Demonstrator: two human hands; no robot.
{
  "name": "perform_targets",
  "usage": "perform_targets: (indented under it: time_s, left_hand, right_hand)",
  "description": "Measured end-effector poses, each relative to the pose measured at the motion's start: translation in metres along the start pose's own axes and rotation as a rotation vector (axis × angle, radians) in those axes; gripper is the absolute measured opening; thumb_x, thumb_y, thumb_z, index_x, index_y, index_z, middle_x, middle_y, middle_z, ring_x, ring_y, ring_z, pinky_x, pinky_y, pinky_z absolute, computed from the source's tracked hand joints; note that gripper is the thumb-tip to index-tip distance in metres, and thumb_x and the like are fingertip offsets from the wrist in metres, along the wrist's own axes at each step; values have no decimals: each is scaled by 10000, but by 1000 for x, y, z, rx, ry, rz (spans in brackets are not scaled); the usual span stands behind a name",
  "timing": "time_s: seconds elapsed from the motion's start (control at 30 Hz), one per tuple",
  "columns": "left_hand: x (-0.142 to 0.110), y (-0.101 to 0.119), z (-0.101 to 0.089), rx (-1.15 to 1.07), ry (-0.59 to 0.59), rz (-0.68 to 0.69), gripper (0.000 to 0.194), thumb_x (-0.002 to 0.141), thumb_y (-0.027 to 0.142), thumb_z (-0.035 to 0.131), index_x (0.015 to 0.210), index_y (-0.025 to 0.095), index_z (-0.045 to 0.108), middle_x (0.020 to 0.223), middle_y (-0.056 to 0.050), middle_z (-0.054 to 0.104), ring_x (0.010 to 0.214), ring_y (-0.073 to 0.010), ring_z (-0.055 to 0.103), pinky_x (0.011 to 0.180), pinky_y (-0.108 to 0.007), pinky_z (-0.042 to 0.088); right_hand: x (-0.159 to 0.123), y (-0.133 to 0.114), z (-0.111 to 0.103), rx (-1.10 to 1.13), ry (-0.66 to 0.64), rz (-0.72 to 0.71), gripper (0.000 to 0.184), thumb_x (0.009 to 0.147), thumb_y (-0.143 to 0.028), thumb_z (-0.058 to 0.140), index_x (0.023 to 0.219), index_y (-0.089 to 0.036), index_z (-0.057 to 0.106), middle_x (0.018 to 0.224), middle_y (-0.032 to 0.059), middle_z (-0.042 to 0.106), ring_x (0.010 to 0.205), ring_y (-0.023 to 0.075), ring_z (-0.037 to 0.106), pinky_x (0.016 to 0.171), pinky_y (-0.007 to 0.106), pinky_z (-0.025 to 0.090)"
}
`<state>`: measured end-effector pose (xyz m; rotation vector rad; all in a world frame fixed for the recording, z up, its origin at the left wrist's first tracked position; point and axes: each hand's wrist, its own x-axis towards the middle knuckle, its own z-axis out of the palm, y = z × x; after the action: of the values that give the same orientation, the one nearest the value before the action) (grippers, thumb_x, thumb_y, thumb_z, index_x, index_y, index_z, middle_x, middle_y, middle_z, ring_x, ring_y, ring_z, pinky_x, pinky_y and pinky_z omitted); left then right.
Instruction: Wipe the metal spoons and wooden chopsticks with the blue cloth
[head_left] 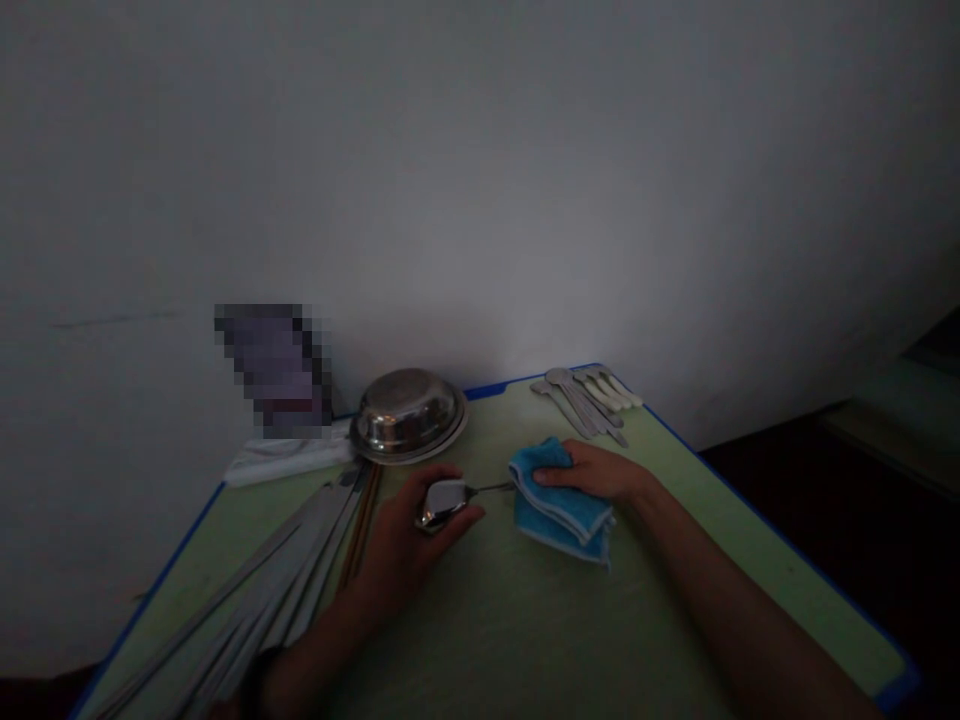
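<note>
Blue cloth (559, 505), pinched between thumb and fingers of the right hand (604, 470), hides one end of the metal utensil (448, 497) above the table (487, 620), and a tug could twist it from the left hand (397, 530), whose half-curled fingers cradle it (rather loosely, it seems).

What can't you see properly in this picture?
All in the head view:
- Handle end of the shiny utensil in the left hand: hidden by the blue cloth in the right hand.
- What the object by the wall is: blurred into blocks.
- Near ends of the long thin strips: bottom edge and left forearm.
</note>
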<state>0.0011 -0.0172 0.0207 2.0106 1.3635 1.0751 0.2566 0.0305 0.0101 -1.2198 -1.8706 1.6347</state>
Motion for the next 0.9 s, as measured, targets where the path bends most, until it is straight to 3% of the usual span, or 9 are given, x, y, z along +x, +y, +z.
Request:
perform_targets:
  time_s: [0.13, 0.23, 0.33, 0.47, 0.63, 0.7, 0.77, 0.83, 0.9]
  left_hand:
    - [8, 15, -8, -190, 66, -66, 334, 695, 324, 690, 963, 203, 530, 737, 23, 645, 650, -164, 627, 606, -261, 497]
    - [21, 31, -14, -262, 170, -139, 334, 769, 328, 610, 1055, 173, 536, 631, 42, 624, 610, -148, 611, 621, -256, 482]
    - [33, 38, -16, -220, 171, -145, 266, 750, 364, 613, 890, 141, 650, 643, 6, 640, 633, -159, 605, 605, -250, 463]
    - [47, 35, -19, -182, 193, -130, 261, 746, 391, 596, 732, 148, 689, 663, -11, 656, 663, -163, 591, 600, -236, 435]
    - [68, 40, -40, -141, 299, -124, 388, 813, 448, 475, 912, 122, 663, 623, 0, 611, 561, -129, 517, 528, -219, 381]
    - [75, 49, -53, -115, 264, -100, 376, 799, 446, 500, 908, 130, 672, 684, -9, 637, 593, -125, 523, 568, -217, 391]
    - [78, 59, -65, -86, 117, -79, 314, 744, 430, 584, 783, 143, 707, 657, -7, 654, 601, -132, 545, 574, -213, 400]
    - [77, 66, -70, -63, -9, -61, 281, 720, 415, 617, 688, 153, 712, 615, 0, 657, 595, -139, 560, 563, -211, 401]
    - [75, 69, -70, -52, -67, -42, 284, 731, 412, 605, 660, 158, 710, 594, 11, 649, 584, -139, 561, 555, -212, 396]
  right_hand:
    - [2, -7, 13, 143, 27, -20, 377, 697, -494, 631, 829, -142, 608, 690, -3, 602, 575, 95, 546, 571, 236, 453]
    - [8, -13, 35, 296, 134, -86, 387, 698, -513, 619, 839, -153, 601, 737, -3, 613, 634, 106, 566, 650, 257, 460]
    - [14, -18, 55, 334, 238, -151, 395, 714, -529, 590, 845, -157, 602, 744, 4, 617, 660, 127, 569, 675, 279, 457]
    - [12, -24, 61, 244, 280, -200, 379, 739, -520, 561, 813, -151, 595, 721, 10, 613, 655, 136, 562, 656, 279, 449]
    - [6, -29, 60, 0, 310, -225, 338, 773, -477, 530, 782, -145, 591, 730, 22, 617, 677, 148, 567, 626, 265, 438]
    - [4, -28, 62, -125, 280, -218, 342, 795, -473, 495, 761, -148, 596, 729, 29, 624, 686, 160, 578, 617, 270, 436]
    - [2, -28, 63, -273, 180, -226, 333, 799, -466, 490, 772, -154, 605, 740, 38, 636, 699, 175, 591, 626, 288, 443]
    - [-2, -30, 62, -374, 95, -252, 348, 754, -465, 560, 914, -160, 604, 857, 61, 656, 773, 201, 605, 681, 320, 459]
    - [-8, -36, 59, -360, 100, -290, 548, 693, -477, 635, 1136, -176, 519, 1095, 99, 613, 945, 227, 585, 800, 360, 457]
